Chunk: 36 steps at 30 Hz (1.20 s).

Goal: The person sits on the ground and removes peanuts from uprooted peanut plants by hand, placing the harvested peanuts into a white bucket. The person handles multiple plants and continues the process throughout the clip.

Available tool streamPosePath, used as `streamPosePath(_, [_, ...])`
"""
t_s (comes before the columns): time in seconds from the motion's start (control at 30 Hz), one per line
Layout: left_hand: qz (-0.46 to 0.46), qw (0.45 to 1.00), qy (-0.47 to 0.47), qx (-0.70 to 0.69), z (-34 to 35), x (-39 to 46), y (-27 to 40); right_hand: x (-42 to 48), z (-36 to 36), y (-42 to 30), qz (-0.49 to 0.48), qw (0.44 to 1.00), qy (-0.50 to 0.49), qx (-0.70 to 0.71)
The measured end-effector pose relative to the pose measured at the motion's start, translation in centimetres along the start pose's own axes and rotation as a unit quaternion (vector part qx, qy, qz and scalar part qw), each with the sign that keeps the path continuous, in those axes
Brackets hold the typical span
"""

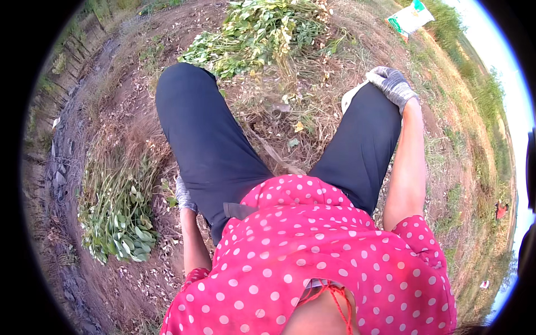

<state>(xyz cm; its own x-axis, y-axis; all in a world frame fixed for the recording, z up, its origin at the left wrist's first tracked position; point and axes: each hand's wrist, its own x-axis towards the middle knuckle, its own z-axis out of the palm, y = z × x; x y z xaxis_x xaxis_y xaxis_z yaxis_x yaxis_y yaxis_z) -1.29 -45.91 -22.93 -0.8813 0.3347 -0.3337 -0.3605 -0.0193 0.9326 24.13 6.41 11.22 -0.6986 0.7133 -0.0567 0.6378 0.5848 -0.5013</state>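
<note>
My right hand (391,86), in a grey and white knit glove, rests over the dark-trousered right knee (372,109) with its fingers curled. A pale object with a curved edge (352,96) shows at the inner side of that knee, next to the fingertips. The knee hides most of it, and whether the hand grips it is unclear. My left hand (184,194), in a similar glove, is low beside the left thigh (205,138), which hides its fingers. Left of it lies a bundle of cut leafy plants (125,213). A larger heap of leafy stalks (268,37) lies ahead of my knees.
Dry stems and fallen leaves cover the ground (284,113) between my legs. A white and green sack (410,19) is at the far right. Dark stones (58,176) run along the left side. A person in red (501,210) is far off at the right.
</note>
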Motion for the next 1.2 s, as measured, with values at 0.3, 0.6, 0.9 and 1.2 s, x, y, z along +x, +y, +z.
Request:
streamPosePath(0.3, [0.004, 0.987, -0.015, -0.162, 3.1, 0.7, 5.0, -2.9, -0.3, -1.7, -0.107, 0.983, 0.136, 0.052])
streamPosePath(0.6, [0.166, 0.981, -0.063, 0.08, 2.2, 0.1, 8.3, -4.0, 14.8, 3.2, -0.082, 0.949, 0.007, -0.304])
streamPosePath(0.9, [-0.003, 0.983, -0.137, 0.121, 2.9, 6.3, 13.3, -6.0, 19.9, 4.9, -0.078, 0.956, -0.13, -0.252])
streamPosePath(1.2, [0.085, 0.994, -0.062, 0.027, 10.1, -1.4, 18.4, -6.7, 19.6, 6.4, -0.062, 0.964, -0.122, -0.227])
